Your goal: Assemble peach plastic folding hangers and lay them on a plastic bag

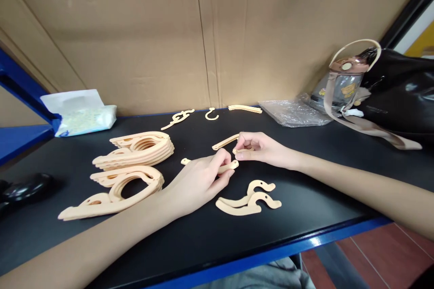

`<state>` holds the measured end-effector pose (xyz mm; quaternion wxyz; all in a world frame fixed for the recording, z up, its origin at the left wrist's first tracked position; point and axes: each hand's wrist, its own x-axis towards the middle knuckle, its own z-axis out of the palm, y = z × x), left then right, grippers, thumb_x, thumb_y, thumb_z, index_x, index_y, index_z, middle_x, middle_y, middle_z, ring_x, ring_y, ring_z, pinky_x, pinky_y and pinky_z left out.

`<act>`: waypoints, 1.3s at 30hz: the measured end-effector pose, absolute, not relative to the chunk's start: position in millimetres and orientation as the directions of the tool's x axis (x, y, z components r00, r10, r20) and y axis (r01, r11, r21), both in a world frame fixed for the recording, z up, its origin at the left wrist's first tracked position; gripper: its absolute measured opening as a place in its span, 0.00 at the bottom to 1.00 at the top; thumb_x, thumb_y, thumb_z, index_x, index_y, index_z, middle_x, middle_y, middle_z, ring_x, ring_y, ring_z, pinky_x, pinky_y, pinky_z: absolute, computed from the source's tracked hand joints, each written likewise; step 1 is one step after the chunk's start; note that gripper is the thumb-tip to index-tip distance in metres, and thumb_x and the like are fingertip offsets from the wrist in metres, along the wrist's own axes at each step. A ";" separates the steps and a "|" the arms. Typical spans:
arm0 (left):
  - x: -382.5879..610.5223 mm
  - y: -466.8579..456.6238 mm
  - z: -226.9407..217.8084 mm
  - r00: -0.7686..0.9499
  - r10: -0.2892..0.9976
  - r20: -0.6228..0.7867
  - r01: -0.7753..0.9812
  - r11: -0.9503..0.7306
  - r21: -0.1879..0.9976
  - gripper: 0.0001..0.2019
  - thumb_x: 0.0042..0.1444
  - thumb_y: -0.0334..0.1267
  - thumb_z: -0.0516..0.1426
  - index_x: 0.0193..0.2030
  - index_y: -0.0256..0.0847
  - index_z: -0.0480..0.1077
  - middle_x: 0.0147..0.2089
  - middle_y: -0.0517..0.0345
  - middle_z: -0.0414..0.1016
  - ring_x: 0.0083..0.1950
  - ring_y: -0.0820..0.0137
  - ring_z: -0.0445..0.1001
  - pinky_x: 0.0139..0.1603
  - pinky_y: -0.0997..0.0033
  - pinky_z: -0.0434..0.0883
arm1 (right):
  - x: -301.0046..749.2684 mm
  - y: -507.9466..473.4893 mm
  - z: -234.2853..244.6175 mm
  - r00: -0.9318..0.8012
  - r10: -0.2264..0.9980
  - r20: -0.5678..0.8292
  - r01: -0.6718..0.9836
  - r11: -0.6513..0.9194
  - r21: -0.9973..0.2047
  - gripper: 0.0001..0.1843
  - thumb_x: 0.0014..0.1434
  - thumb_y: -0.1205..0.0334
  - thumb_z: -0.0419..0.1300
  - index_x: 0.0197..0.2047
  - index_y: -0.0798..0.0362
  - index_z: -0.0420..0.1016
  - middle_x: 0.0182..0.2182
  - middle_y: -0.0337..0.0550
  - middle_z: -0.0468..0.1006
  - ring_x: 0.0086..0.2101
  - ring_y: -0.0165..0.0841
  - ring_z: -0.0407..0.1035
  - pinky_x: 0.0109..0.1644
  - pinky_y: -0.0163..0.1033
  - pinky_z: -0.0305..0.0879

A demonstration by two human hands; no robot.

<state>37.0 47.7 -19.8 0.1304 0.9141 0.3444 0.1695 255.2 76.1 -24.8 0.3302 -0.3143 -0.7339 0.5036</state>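
Observation:
My left hand (200,180) is closed around a beige plastic bar (228,167), whose holed end sticks out between thumb and fingers. Just right of it, my right hand (259,148) pinches the end of another small beige piece (241,150); most of that piece is hidden by the fingers. The two held ends are close together but apart. Behind the hands a slim beige bar (224,142) lies on the table. Nearer to me rest two curved hanger pieces (249,201), one overlapping the other. Left of my left hand are two stacks of folded beige hangers (135,153).
At the back lie a jointed hanger part (178,118), a hook (212,116) and beige bars (244,108). A clear plastic bag (293,112), a water bottle (339,86) and a black bag (403,90) stand right. A tissue pack (86,120) and a black object (27,186) are left.

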 end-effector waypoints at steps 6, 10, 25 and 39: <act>36.4 47.7 -21.1 0.665 0.712 0.224 0.599 -0.688 0.409 0.07 0.67 0.42 0.47 0.47 0.46 0.60 0.38 0.63 0.74 0.32 0.70 0.73 0.32 0.71 0.64 | 254.5 77.2 -26.6 -0.631 0.761 0.151 0.049 0.233 -0.971 0.10 0.50 0.61 0.68 0.32 0.55 0.72 0.32 0.38 0.77 0.35 0.30 0.72 0.44 0.39 0.68; 36.1 49.0 -21.9 0.652 0.720 0.237 0.559 -0.668 0.490 0.08 0.67 0.41 0.48 0.51 0.46 0.62 0.45 0.61 0.74 0.42 0.69 0.75 0.40 0.71 0.67 | 254.7 77.0 -26.0 -0.628 0.759 0.172 0.008 0.228 -0.974 0.08 0.51 0.63 0.68 0.32 0.55 0.73 0.33 0.37 0.78 0.36 0.28 0.73 0.45 0.36 0.68; 37.3 50.5 -20.2 0.585 0.740 0.332 0.474 -0.644 0.600 0.07 0.66 0.40 0.50 0.46 0.43 0.65 0.40 0.62 0.75 0.39 0.71 0.75 0.41 0.72 0.69 | 254.7 76.8 -23.4 -0.575 0.799 0.176 -0.033 0.192 -0.981 0.06 0.52 0.65 0.67 0.32 0.56 0.75 0.34 0.37 0.80 0.36 0.27 0.73 0.48 0.37 0.67; 38.6 54.0 -19.9 0.561 0.751 0.349 0.445 -0.629 0.637 0.04 0.66 0.38 0.51 0.42 0.42 0.65 0.36 0.66 0.72 0.35 0.78 0.73 0.36 0.79 0.66 | 256.1 79.8 -29.1 -0.557 0.799 0.226 -0.126 0.188 -0.974 0.04 0.53 0.65 0.67 0.34 0.53 0.78 0.34 0.35 0.80 0.38 0.27 0.74 0.48 0.36 0.68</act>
